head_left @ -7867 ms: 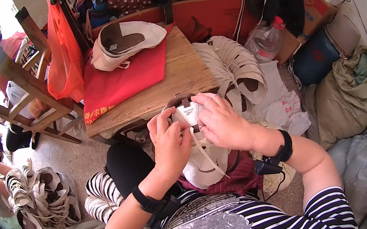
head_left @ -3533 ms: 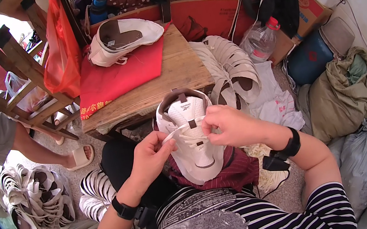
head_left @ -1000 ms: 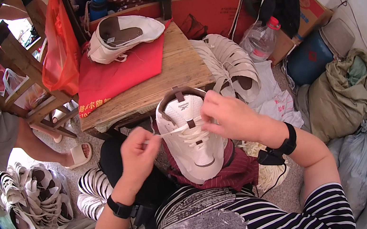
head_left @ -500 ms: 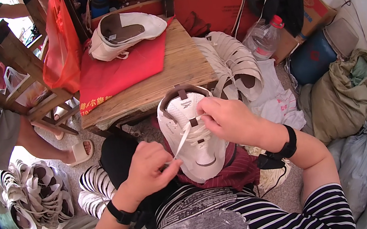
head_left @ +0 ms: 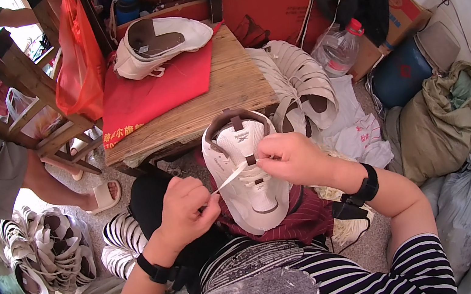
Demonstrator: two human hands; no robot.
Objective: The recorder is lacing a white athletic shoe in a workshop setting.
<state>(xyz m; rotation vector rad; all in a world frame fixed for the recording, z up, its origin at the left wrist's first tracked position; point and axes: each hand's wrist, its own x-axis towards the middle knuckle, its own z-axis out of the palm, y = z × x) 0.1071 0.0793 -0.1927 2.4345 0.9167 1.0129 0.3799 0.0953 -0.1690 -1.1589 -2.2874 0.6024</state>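
A white shoe upper (head_left: pixel 246 199) with a brown collar lining sits in front of me on dark red striped cloth, its toe toward me. A flat white shoelace (head_left: pixel 229 179) runs taut from the tongue to my left hand (head_left: pixel 187 210), whose fingers are closed on its end. On the other side, my right hand (head_left: pixel 292 155) pinches at the lace beside the brown tongue loop (head_left: pixel 251 160). Its fingertips partly cover what they hold, and the hand hides the upper's right edge.
Beyond the upper stands a wooden table (head_left: pixel 242 72) with another white shoe upper (head_left: pixel 163 42) on red cloth (head_left: pixel 160 97). Stacked uppers (head_left: pixel 299 84) lie to its right, with more piles (head_left: pixel 54 249) at left. Sacks (head_left: pixel 445 126) line the right; another person's leg (head_left: pixel 62 180) shows at left.
My left hand has shifted slightly up and left, drawing the lace to a flatter slant. My right hand has dropped a little along the tongue.
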